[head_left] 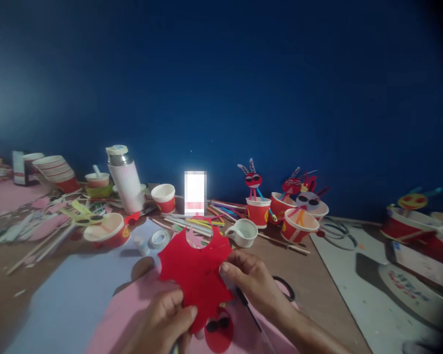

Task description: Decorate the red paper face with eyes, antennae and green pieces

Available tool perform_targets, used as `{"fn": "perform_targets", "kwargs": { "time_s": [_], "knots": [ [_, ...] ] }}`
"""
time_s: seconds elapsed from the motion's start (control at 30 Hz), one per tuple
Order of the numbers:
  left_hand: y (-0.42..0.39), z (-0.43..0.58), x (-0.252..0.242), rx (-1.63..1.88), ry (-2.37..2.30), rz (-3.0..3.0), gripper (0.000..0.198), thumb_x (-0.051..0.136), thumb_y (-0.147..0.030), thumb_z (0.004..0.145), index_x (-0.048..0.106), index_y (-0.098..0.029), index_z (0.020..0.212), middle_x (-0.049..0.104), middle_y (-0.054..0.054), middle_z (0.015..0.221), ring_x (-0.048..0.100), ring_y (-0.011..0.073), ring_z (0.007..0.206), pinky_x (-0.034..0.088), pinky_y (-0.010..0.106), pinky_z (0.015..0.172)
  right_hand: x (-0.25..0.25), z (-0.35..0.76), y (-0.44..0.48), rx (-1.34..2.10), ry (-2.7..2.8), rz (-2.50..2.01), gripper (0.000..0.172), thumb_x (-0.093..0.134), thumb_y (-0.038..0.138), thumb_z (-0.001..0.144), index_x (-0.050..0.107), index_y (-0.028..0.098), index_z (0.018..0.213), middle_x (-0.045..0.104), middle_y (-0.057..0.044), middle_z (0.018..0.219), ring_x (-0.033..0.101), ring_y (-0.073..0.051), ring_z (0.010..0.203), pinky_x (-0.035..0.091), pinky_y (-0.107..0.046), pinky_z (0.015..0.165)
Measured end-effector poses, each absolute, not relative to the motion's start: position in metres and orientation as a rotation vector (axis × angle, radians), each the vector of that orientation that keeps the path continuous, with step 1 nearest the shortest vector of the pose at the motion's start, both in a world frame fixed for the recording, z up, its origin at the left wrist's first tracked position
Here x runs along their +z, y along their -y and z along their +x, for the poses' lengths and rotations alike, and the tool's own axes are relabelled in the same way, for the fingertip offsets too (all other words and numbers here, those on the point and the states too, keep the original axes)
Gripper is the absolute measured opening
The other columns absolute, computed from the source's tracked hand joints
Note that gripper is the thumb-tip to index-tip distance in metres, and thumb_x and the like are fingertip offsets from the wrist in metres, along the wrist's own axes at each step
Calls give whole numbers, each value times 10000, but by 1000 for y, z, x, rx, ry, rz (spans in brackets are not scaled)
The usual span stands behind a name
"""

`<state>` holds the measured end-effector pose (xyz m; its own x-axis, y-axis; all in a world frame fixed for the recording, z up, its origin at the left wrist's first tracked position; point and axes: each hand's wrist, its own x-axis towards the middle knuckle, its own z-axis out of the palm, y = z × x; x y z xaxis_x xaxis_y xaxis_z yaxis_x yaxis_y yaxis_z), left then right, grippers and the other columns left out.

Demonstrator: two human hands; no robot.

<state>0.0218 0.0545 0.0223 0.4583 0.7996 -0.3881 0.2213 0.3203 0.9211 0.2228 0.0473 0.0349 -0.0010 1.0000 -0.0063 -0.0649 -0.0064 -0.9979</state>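
Note:
My left hand (161, 319) and my right hand (251, 281) both pinch a red jagged-edged paper cutout (195, 273) with a round hole near its top edge. The left grips its lower edge, the right its right side, thumb on top. Below the cutout a red paper disc with two dark eyes (218, 330) lies on a pink sheet (133, 314). Black scissors (276, 295) lie under my right wrist, partly hidden.
A lavender sheet (74, 290) covers the table at left. Behind stand a white mug (244, 232), a tape roll (159, 239), red paper cups (164, 196), a pink flask (126, 179), cup figures with faces (257, 200), coloured sticks (203, 221) and a stack of cups (55, 170).

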Motion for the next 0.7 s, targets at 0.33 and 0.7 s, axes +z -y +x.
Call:
{"fn": "perform_targets", "kwargs": {
  "time_s": [0.33,0.7],
  "knots": [
    [-57,21,10,547,-980,1188,256,609,-400,737,548,-163,661,644,22,568,534,112,452,389,217,464,39,222,-46,1307,962,-1194,340,694,467,692,576,154,631,542,31,562,459,-93,506,377,-208,497],
    [-62,12,26,815,-807,934,332,604,-479,769,647,-150,774,614,26,597,516,123,493,380,217,462,49,226,-41,1473,1069,-984,243,546,368,882,580,229,1078,664,-22,856,611,-143,675,499,-257,640]
  ]
}}
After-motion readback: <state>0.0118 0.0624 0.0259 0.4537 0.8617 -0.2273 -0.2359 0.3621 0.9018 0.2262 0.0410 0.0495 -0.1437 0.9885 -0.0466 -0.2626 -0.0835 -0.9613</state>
